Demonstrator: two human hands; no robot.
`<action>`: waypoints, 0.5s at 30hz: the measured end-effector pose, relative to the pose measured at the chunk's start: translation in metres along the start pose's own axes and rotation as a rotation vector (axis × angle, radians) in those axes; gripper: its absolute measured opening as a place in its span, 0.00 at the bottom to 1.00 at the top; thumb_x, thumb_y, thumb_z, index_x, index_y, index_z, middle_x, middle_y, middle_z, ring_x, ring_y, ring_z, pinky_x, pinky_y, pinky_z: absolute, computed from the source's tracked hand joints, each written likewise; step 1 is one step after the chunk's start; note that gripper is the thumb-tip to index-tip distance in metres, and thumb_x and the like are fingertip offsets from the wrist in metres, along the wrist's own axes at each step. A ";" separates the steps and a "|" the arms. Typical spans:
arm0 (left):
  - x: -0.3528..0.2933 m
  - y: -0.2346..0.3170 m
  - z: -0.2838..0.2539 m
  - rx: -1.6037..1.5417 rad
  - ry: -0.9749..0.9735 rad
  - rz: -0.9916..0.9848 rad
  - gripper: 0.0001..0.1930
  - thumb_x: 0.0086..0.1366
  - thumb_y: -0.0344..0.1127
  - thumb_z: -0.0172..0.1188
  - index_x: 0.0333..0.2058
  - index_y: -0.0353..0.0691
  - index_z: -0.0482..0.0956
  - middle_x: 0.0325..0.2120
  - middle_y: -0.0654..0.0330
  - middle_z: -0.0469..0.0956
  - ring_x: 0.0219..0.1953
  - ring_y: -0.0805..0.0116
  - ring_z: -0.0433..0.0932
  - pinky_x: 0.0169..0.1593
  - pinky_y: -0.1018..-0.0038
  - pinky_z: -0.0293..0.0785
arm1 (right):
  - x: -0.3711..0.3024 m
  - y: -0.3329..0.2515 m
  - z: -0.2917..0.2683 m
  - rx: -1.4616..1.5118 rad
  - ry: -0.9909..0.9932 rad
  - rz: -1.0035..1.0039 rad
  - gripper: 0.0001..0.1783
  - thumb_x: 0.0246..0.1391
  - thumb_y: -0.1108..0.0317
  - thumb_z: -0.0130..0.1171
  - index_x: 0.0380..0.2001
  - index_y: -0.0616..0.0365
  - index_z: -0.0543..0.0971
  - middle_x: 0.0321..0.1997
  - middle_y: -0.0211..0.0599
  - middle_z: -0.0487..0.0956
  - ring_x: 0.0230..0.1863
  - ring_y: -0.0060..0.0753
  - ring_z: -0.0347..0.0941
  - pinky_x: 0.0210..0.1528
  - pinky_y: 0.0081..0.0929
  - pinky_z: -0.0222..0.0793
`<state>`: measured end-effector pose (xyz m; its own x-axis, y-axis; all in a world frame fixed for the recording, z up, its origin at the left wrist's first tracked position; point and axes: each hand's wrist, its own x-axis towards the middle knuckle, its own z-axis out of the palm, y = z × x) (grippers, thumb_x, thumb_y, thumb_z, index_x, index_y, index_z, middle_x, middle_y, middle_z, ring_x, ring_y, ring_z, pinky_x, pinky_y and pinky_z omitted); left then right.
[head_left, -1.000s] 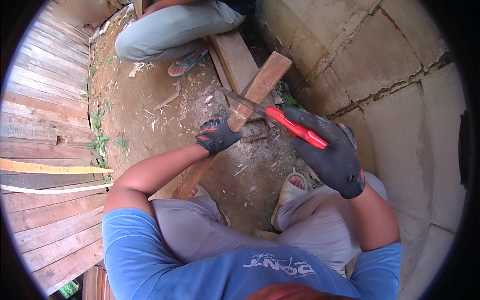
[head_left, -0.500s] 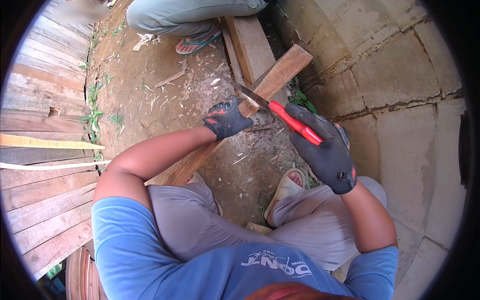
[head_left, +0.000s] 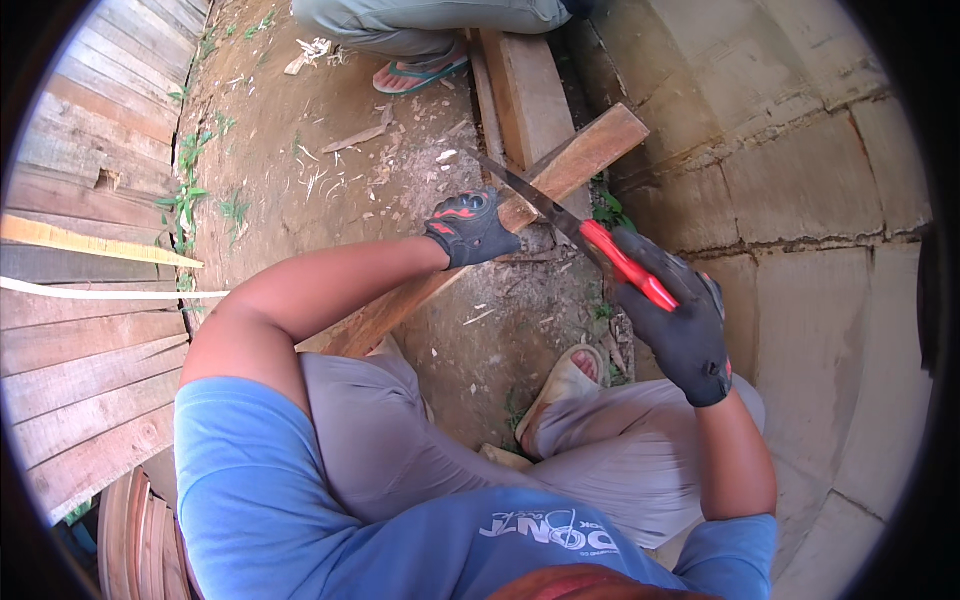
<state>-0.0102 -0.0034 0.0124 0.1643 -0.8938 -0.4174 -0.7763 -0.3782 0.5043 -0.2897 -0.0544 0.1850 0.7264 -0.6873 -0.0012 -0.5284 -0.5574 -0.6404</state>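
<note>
Saw handle: looking like glossy plastic
Saw blade: looking like dull metal
Board: showing bare, matt wood grain
Right glove: appearing as matt cloth
Shirt: showing matt cloth
Wall: looking like rough masonry

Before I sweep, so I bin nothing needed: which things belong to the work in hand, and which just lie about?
In use:
red-handled saw (right hand)
wooden plank (left hand)
beam beneath it

Apparently lying about:
wood shavings
long wood scrap

Red saw handle, dark blade, red-marked black gloves, brown plank, white-printed blue shirt
</note>
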 end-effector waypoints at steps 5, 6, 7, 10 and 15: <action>-0.006 -0.001 0.004 -0.014 0.062 0.021 0.35 0.57 0.60 0.71 0.50 0.33 0.82 0.45 0.39 0.86 0.49 0.40 0.86 0.54 0.53 0.83 | -0.038 -0.027 -0.040 0.048 -0.036 0.274 0.29 0.57 0.69 0.70 0.64 0.56 0.83 0.54 0.47 0.88 0.47 0.44 0.88 0.48 0.35 0.81; -0.006 -0.004 0.006 -0.018 0.081 0.031 0.35 0.56 0.60 0.71 0.50 0.33 0.82 0.45 0.38 0.86 0.49 0.40 0.86 0.54 0.53 0.83 | -0.042 -0.036 -0.052 0.054 -0.058 0.369 0.29 0.57 0.70 0.69 0.63 0.55 0.84 0.54 0.47 0.88 0.47 0.43 0.88 0.48 0.36 0.81; -0.005 -0.008 0.009 -0.021 0.097 0.039 0.35 0.56 0.60 0.71 0.50 0.33 0.82 0.45 0.38 0.85 0.49 0.40 0.86 0.54 0.53 0.83 | -0.044 -0.045 -0.063 0.058 -0.082 0.464 0.28 0.56 0.71 0.69 0.62 0.55 0.84 0.55 0.46 0.88 0.48 0.43 0.88 0.47 0.36 0.81; -0.004 -0.009 0.015 -0.069 0.145 0.025 0.31 0.55 0.57 0.69 0.46 0.33 0.86 0.43 0.39 0.87 0.47 0.40 0.88 0.52 0.52 0.84 | -0.038 -0.054 -0.079 -0.188 -0.139 0.273 0.26 0.52 0.73 0.70 0.57 0.50 0.87 0.59 0.45 0.87 0.50 0.46 0.87 0.46 0.39 0.82; -0.008 -0.007 0.014 -0.101 0.151 0.019 0.32 0.56 0.55 0.71 0.49 0.32 0.82 0.43 0.38 0.86 0.47 0.41 0.88 0.53 0.53 0.84 | 0.032 -0.040 -0.039 -0.433 -0.198 -0.356 0.23 0.48 0.72 0.70 0.50 0.44 0.88 0.66 0.41 0.83 0.57 0.50 0.84 0.52 0.43 0.81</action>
<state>-0.0142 0.0096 0.0014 0.2452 -0.9242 -0.2927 -0.7162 -0.3762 0.5879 -0.2623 -0.0722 0.2401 0.9379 -0.3466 -0.0135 -0.3382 -0.9054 -0.2565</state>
